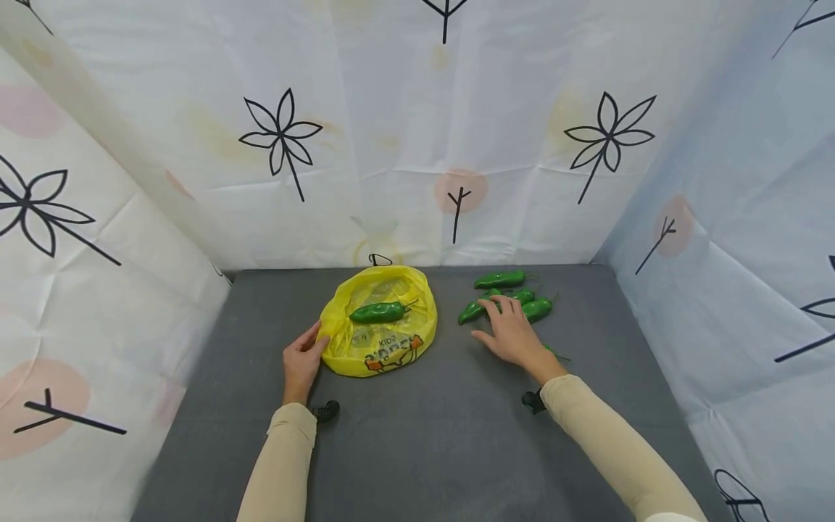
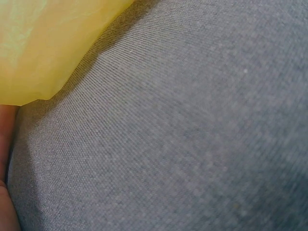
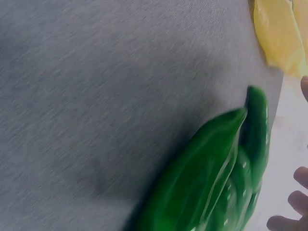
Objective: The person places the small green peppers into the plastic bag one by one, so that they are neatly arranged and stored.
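A yellow plastic bag (image 1: 338, 348) lies spread with its mouth up, one green pepper (image 1: 378, 312) resting inside. My left hand (image 1: 304, 358) pinches the bag's left rim between thumb and fingers; in the left wrist view only a sliver of that hand shows under the yellow plastic (image 2: 43, 48). Over a group of green peppers (image 1: 538, 310) on the right, my right hand (image 1: 509, 335) hovers with thumb and fingers spread, holding nothing. From the right wrist, the peppers (image 3: 192, 178) appear close up, fingertips (image 3: 298, 202) at the right edge. The hand covers part of the group.
A dark grey cloth (image 1: 417, 442) covers the table. White patterned fabric walls (image 1: 417, 145) stand behind and at both sides. Part of another pepper's stem (image 1: 556, 354) shows beside the right wrist, and dark straps with wrist cameras (image 1: 324, 412) sit at both wrists.
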{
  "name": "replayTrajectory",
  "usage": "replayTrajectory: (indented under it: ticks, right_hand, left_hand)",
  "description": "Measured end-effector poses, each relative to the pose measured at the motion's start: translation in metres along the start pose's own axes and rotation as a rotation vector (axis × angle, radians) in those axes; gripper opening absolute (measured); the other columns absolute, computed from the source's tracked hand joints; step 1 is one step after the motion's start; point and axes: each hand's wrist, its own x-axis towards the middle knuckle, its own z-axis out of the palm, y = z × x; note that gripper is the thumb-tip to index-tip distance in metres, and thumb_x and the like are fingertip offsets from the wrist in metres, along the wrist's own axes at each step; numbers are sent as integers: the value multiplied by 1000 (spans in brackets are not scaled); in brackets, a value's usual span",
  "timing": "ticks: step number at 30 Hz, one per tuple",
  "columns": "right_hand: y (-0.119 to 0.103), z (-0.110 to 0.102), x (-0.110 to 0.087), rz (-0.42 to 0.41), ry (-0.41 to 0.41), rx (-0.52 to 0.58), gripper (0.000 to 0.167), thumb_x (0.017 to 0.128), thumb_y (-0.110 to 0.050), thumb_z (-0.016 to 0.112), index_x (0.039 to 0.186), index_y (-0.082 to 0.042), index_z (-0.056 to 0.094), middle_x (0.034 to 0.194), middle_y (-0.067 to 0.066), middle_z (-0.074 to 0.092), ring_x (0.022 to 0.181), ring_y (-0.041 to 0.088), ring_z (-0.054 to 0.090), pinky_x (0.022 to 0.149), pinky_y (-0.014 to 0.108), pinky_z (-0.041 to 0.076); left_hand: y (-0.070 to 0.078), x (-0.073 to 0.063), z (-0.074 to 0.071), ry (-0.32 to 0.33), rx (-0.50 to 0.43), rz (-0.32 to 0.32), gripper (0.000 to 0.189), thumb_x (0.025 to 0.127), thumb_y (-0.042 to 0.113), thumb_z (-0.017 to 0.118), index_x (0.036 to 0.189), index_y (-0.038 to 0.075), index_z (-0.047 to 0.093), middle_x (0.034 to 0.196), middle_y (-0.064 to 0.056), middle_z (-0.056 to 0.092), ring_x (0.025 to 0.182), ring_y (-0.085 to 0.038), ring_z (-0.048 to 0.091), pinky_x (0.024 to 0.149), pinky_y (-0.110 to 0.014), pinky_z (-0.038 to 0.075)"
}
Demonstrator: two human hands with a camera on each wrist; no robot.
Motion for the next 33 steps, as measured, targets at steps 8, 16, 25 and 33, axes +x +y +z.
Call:
replayTrajectory:
  ticks: [8,16,25,33]
  right_hand:
    - [31,-4,-20,26,-36,8,74,96,-43,70,155,-10,40,156,28,34,143,50,30,112,68,35]
    - [60,-13,-40,84,-36,64,74,94,-40,73,152,-5,43,152,28,37,139,50,32,110,67,35]
    - [90,-13,-60,169,-87,178,78,90,-41,77,150,-2,44,145,31,42,132,51,39,103,69,39]
    - [104,-6,-72,197,-109,223,78,86,-43,81,145,-4,50,141,30,49,130,52,44,103,69,39]
  left_hand:
    - [0,-1,-1,-10,-15,2,48,93,36,76,138,22,66,143,-5,65,123,-14,59,84,0,43]
    - [0,-1,-1,-10,-5,5,48,94,36,75,139,24,66,144,-7,64,125,-17,59,86,-2,44]
    - [1,0,0,-8,-9,6,47,94,34,75,138,22,66,142,-7,65,115,-6,59,84,-1,44]
    - [1,0,0,-22,-19,0,48,93,36,75,139,23,66,143,-7,64,117,-9,59,83,0,44]
